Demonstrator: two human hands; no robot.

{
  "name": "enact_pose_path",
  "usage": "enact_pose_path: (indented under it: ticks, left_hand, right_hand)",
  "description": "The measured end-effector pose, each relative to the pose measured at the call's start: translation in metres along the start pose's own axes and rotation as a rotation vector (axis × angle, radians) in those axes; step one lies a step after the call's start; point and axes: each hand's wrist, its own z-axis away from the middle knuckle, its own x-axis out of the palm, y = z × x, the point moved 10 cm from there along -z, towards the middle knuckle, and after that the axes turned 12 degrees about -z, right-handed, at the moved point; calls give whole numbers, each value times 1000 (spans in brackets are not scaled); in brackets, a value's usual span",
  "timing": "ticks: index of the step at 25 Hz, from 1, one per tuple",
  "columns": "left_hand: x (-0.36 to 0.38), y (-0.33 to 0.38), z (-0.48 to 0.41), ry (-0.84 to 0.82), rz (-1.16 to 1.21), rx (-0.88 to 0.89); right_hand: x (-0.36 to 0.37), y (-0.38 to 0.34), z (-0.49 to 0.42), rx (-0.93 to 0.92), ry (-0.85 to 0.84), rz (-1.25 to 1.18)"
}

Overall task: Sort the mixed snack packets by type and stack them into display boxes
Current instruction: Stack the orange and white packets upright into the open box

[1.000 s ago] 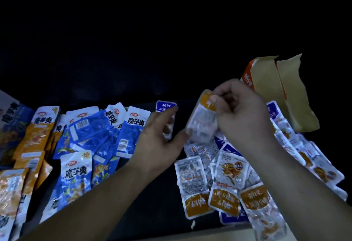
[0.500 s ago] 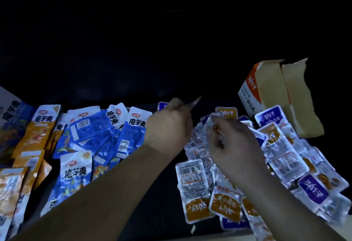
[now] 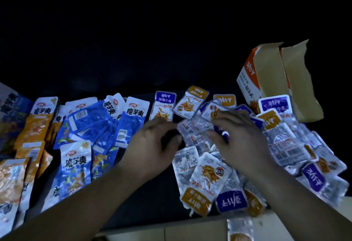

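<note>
Clear-plastic snack packets (image 3: pixel 209 172), orange- or purple-labelled, heap at the frame's lower right; right hand (image 3: pixel 242 141) lies spread on them, left hand (image 3: pixel 152 145) curls against 1 packet, grip unclear.

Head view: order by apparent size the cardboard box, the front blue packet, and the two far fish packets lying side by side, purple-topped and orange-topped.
1. cardboard box
2. front blue packet, though it lies nearer the camera
3. purple-topped packet and orange-topped packet: alike, not ranked

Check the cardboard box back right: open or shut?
Open: the box has both brown flaps spread apart. Whether anything is inside, cannot tell.
</note>
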Motion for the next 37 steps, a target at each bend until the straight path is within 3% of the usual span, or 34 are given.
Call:
enact_pose_path:
  ticks: [6, 10, 14, 17, 20, 23, 26, 28, 31, 35, 37]
  left_hand:
    - [50, 48, 79, -197, -156, 169]
    - [46, 64, 74, -78, -154, 134]
    - [45, 79, 75, -69, -206, 135]
    - [58, 58, 80, -142, -210, 20]
    - [62, 58, 85, -118, -115, 14]
    - [53, 63, 85, -136, 98, -112]
    - [40, 92, 86, -165, 420, -171]
    - [40, 122, 97, -216, 579, -186]
    - [69, 156, 126, -368, 572, -243]
    - [131, 176, 152, -628, 673, -367]
    - [147, 190, 155, -691, 691, -387]
  right_hand:
    - [-22, -14, 19, -111, 179, -144]
    - [-43, -48, 87, -170, 250, -188]
    - [-14, -22, 160, 137, 98, -331]
    - [57, 47, 227, 537, -128, -324]
    - [100, 108, 269, 799, -171, -285]
    - [101, 128, 264, 847, -71, -285]
    - [111, 128, 253, 868, -86, -295]
    - [118, 127, 257, 933, -36, -510]
    - [92, 133, 276, 1032, 130, -827]
    - [20, 199, 303, 1031, 327, -537]
    - [10, 225, 310, 1059, 280, -360]
